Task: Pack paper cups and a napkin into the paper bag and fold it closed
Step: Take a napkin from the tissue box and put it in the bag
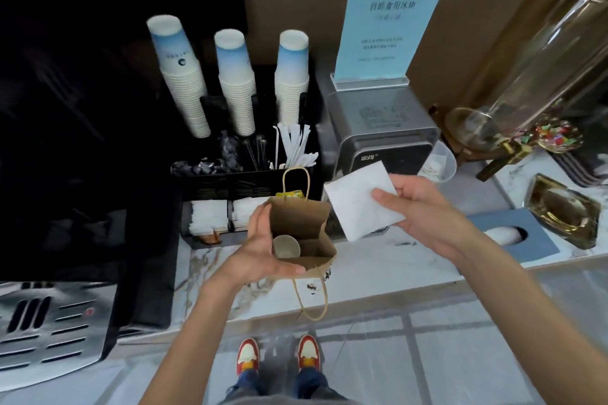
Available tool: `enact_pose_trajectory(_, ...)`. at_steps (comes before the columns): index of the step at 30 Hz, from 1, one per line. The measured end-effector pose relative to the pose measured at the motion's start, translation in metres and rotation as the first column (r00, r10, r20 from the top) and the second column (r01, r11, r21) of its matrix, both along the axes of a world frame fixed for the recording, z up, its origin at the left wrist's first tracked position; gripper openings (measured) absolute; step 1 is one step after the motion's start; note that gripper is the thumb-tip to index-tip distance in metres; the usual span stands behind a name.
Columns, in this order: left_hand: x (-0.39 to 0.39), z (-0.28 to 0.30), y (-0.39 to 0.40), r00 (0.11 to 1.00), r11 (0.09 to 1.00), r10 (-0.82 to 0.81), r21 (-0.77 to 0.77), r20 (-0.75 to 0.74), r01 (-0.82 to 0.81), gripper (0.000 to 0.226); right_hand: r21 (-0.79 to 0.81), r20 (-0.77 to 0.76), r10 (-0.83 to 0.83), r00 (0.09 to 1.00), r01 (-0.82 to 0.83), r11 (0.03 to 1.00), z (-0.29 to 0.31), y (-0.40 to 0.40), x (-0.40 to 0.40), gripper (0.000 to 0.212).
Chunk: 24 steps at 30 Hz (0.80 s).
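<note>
A brown paper bag (306,227) with twisted handles stands open on the marble counter. My left hand (263,253) grips its left and near rim. Inside the bag a paper cup (287,246) lies with its mouth toward me. My right hand (424,214) holds a white folded napkin (358,204) flat, just right of the bag's mouth and slightly above it. Three upside-down stacks of blue-and-white paper cups (184,82) stand behind the bag in a black organiser.
The black organiser (243,174) holds straws, stirrers and napkin packs. A grey machine (381,135) with a blue sign stands behind the napkin. A glass dispenser (533,76), a gold tray (562,207) and a blue tissue box (513,233) are at right. A coffee machine (65,141) fills the left.
</note>
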<state>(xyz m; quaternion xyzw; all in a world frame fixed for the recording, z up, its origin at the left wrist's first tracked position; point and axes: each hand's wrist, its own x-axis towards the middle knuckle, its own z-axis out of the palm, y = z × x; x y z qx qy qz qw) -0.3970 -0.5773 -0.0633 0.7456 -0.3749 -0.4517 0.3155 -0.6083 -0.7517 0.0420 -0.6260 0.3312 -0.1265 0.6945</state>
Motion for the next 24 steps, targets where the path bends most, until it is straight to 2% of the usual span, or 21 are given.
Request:
enact_pose_trajectory(2,-0.002,-0.001,0.000,1.000,1.000,0.000,-0.010,0.015,0.000,0.142,0.017,-0.055,0.055,0.997,-0.054,0.998,0.000,0.005,0.021,0.023)
enact_pose_trajectory(4,-0.005,-0.001,-0.002,1.000,1.000,-0.007,-0.017,0.027,0.007,0.141,-0.039,-0.210,0.131,0.969,-0.143,0.989,-0.001,0.010,0.040,0.022)
enact_pose_trajectory(7,-0.007,0.001,-0.005,0.999,1.000,-0.017,0.011,0.037,0.017,0.141,-0.170,-0.458,0.192,0.868,-0.297,0.939,-0.006,0.019,0.068,0.018)
enact_pose_trajectory(10,-0.008,0.003,-0.006,0.999,1.000,-0.013,0.017,0.044,0.012,0.142,-0.328,-0.694,0.178,0.698,-0.526,0.785,-0.012,0.028,0.095,0.011)
enact_pose_trajectory(12,-0.008,0.004,-0.005,0.998,1.000,-0.015,0.014,0.056,0.015,0.142,-0.363,-0.801,0.139,0.582,-0.657,0.660,-0.014,0.036,0.111,0.004)
enact_pose_trajectory(16,-0.008,0.002,-0.005,0.999,1.000,-0.009,0.012,0.050,0.009,0.146,-0.316,-0.883,0.118,0.454,-0.761,0.566,-0.037,0.052,0.135,0.009)
enact_pose_trajectory(18,-0.009,0.000,-0.006,0.999,1.000,0.000,0.010,0.041,-0.001,0.146,-0.274,-0.910,0.117,0.397,-0.790,0.549,-0.055,0.055,0.145,0.025)
enact_pose_trajectory(20,-0.011,-0.002,-0.008,0.999,1.000,0.005,0.006,0.043,-0.005,0.145,-0.235,-0.931,0.113,0.348,-0.806,0.543,-0.071,0.056,0.152,0.031)
enact_pose_trajectory(24,-0.010,-0.004,-0.011,0.999,1.000,-0.006,0.016,0.036,0.005,0.146,-0.164,-0.947,0.136,0.291,-0.802,0.575,-0.096,0.048,0.156,0.029)
